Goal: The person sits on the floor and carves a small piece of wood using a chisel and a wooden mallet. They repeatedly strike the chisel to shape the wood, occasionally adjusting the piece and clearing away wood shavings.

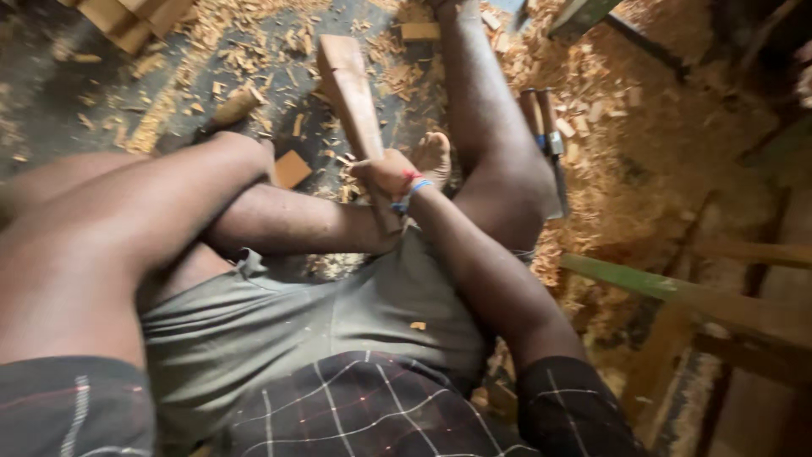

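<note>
A long tapered wooden piece (348, 93) slants up from my lap toward the shaving-strewn floor. My right hand (385, 173), with a red and blue band at the wrist, is closed around its middle. My left forearm crosses under the right wrist. My left hand (382, 237) grips the lower end of the same piece and is partly hidden by the right wrist. A bare foot (435, 154) rests just right of the piece, and my bent right leg (495, 144) runs up beside it.
Wood shavings (626, 161) cover the floor, thickest at the right. Wooden-handled tools (545, 127) lie beside my right leg. A small wood block (292, 167), stacked blocks (127, 17) at top left, and a green-painted wooden bar (643, 283) are nearby.
</note>
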